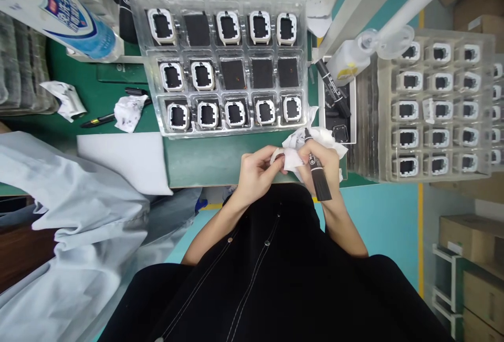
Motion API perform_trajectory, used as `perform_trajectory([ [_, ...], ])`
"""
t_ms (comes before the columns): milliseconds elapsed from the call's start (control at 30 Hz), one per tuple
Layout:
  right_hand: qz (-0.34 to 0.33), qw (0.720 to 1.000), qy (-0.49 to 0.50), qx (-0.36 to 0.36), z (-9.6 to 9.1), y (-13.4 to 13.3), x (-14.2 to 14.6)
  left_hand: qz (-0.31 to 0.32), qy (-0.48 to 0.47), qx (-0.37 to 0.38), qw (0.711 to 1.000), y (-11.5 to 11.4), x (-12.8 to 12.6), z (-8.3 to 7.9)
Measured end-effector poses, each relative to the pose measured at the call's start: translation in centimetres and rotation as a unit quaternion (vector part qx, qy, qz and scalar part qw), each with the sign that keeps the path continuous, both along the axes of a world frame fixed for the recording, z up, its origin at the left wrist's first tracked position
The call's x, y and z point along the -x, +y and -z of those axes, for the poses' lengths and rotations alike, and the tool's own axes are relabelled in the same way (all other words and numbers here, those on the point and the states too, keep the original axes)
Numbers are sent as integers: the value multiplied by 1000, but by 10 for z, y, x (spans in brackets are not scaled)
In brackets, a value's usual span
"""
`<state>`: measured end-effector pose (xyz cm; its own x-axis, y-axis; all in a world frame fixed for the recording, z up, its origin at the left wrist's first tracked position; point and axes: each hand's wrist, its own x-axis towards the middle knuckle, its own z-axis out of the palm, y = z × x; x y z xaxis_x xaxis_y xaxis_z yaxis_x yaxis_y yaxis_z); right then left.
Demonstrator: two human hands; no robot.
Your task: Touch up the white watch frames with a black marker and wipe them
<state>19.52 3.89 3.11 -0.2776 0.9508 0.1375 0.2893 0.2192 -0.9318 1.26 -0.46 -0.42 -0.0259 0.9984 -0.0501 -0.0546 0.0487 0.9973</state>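
Note:
My left hand is closed around a small white frame part at the near edge of the green table. My right hand grips a black marker and a crumpled white tissue, which it presses against the part. Just beyond my hands lies a clear plastic tray holding several white frame parts, with several pockets dark and empty.
A stack of clear trays with more parts stands at the right. A squeeze bottle and another marker lie between the trays. Crumpled tissues and a pen are at left. A person's light sleeve fills the lower left.

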Motion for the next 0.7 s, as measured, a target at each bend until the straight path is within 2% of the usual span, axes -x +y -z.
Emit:
perform_trajectory([
  [233, -19, 999, 25, -15, -3, -1, 4, 0, 25, -15, 1000, 2, -2, 1],
  [433, 118, 989, 69, -51, -7, -1, 2, -2, -139, 80, 987, 7, -4, -8],
  [700, 100, 991, 76, -39, 0, -2, -2, -9, -187, 99, 977, 10, -3, -13],
])
